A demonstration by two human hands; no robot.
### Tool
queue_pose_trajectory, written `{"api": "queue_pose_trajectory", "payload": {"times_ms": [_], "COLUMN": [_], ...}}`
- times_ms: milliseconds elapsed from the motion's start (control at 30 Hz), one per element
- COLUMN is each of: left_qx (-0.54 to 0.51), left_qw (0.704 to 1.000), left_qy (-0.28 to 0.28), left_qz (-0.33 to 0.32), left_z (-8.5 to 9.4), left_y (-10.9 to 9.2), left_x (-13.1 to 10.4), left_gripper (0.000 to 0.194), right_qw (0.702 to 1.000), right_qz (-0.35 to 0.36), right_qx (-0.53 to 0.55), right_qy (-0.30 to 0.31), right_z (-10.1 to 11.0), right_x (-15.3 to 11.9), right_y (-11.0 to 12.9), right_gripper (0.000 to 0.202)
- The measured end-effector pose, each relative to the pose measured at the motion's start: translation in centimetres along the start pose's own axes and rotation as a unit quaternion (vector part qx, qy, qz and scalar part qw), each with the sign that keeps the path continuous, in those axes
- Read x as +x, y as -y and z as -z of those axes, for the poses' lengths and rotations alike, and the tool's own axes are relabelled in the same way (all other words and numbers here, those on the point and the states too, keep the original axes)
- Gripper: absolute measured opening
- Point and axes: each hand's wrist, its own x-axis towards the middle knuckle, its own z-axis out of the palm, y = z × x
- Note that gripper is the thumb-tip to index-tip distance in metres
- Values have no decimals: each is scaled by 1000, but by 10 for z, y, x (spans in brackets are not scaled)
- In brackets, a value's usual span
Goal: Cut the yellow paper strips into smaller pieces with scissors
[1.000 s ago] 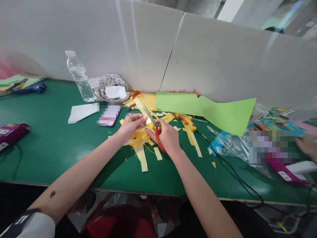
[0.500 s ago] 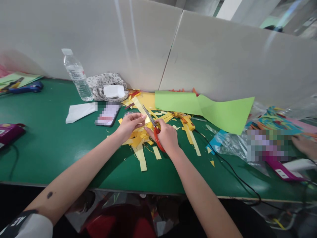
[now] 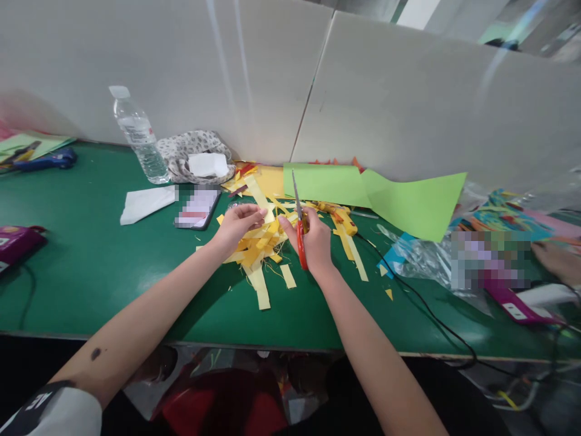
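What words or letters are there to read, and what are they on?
"AE", it seems, slanted on the dark patch of the sleeve.
Bottle label: there is print, but it's too small and blurry to read.
Phone: its screen is blurred out.
I can't make out any other words or numbers.

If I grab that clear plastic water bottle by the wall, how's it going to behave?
The clear plastic water bottle will probably give a little under a squeeze, as its wall looks thin. Being tall and narrow, it would likely tip if pushed near its white cap.
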Motion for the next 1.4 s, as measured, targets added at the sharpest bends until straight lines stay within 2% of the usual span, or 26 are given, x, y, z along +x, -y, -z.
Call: {"api": "queue_pose_trajectory", "payload": {"times_ms": [67,200,433,1400], "left_qx": [20,59,71,67], "left_qw": [1000,997,996,996], "left_qy": [3,38,58,50], "left_qz": [-10,-8,10,25], "left_z": [0,-2,-2,0], "left_y": [1,2,3,4], "left_x": [0,-2,-3,-3], "left_gripper": [25,26,25,22], "right_qw": [995,966,935,944], "right_qz": [-25,-74,-104,-101], "right_qx": [93,232,310,280], "right_qy": [35,89,137,144], "right_z": [0,-2,-4,-3], "right_x": [1,0,2,4], "right_y": [2,7,6,7], "right_gripper": [40,36,35,35]}}
